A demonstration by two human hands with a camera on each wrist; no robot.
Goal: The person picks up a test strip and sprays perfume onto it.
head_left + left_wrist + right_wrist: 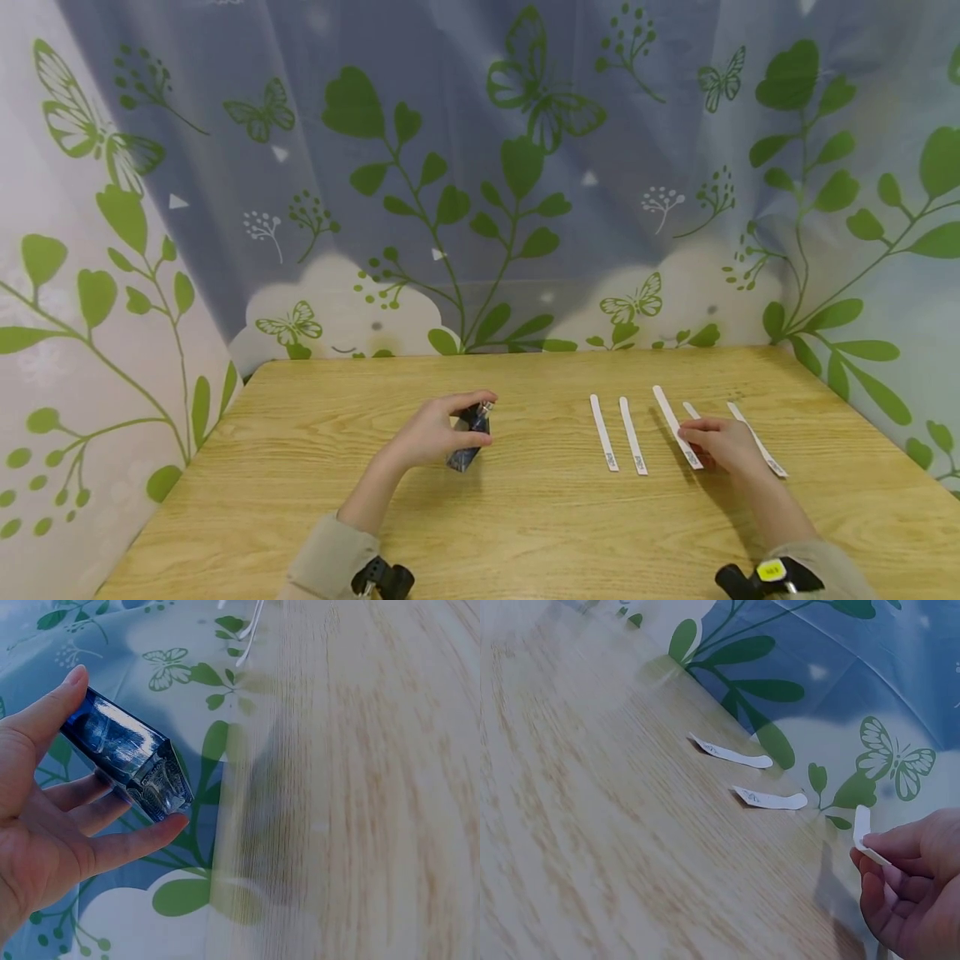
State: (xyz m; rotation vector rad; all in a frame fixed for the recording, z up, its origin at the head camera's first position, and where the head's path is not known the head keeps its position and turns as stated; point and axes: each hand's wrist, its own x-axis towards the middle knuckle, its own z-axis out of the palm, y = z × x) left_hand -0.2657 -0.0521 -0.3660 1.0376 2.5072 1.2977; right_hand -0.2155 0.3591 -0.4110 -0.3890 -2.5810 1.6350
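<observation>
On the left of the table, my left hand [427, 433] grips a dark blue faceted glass perfume bottle [467, 450] between thumb and fingers. The bottle tilts, and its thick glass end [166, 787] shows in the left wrist view. Over on the right, my right hand [723, 442] pinches a white paper test strip [666, 408] by its lower, printed part, raised over the table. Two more strips lie to its left, a nearer strip [632, 437] and an outer strip [602, 433]. Beneath and beside the right hand lie a partly hidden strip [691, 409] and another strip [763, 446].
A light wood-grain table [525, 517] spans the front. Behind it hangs a blue and white curtain [465, 167] with green leaves and butterflies, meeting the table's back edge. Both wrists wear black camera mounts [382, 577] over beige sleeves.
</observation>
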